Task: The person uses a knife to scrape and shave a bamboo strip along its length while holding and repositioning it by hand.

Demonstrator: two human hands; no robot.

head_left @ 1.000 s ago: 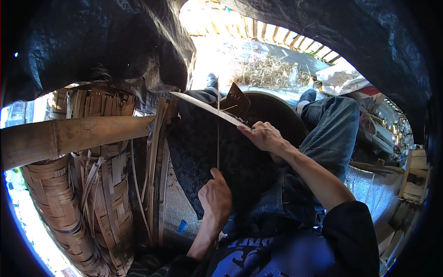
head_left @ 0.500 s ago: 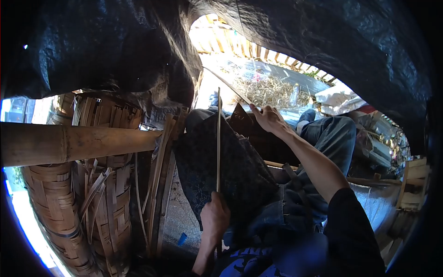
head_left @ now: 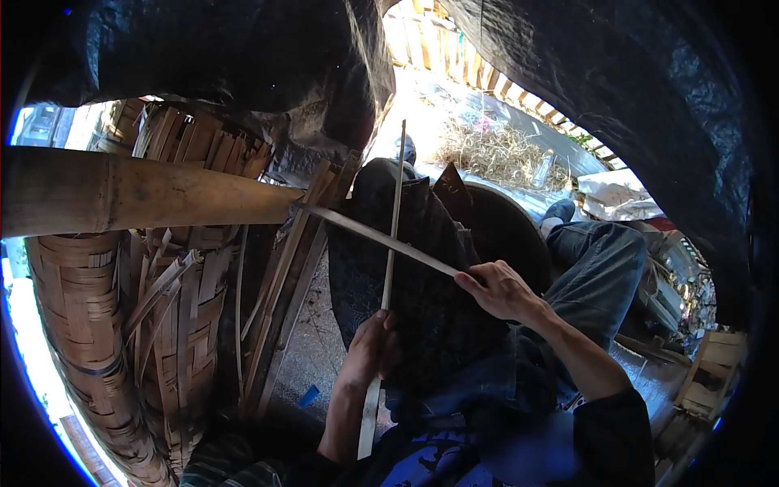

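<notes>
My left hand (head_left: 369,349) is closed round a thin bamboo strip (head_left: 396,219), which stands upright in view and runs out below the fist. My right hand (head_left: 505,294) grips one end of a long flat blade (head_left: 381,238) that slants up to the left. The blade crosses the strip above my left hand; whether they touch is not clear. Beneath both lies a dark patterned cloth (head_left: 438,300) over my leg. A brown pointed piece (head_left: 452,191) stands just beyond the cloth.
A thick bamboo pole (head_left: 154,191) juts in from the left above woven bamboo baskets (head_left: 77,308). Upright slats (head_left: 284,284) lean beside my left arm. Dark sheeting (head_left: 617,73) hangs overhead. Shavings (head_left: 499,150) lie ahead, and a wooden crate (head_left: 712,373) is at right.
The blade first swung up and away, and has now come back down across the strip. My right hand moved back toward me. The view has shifted, and the strip now leans slightly.
</notes>
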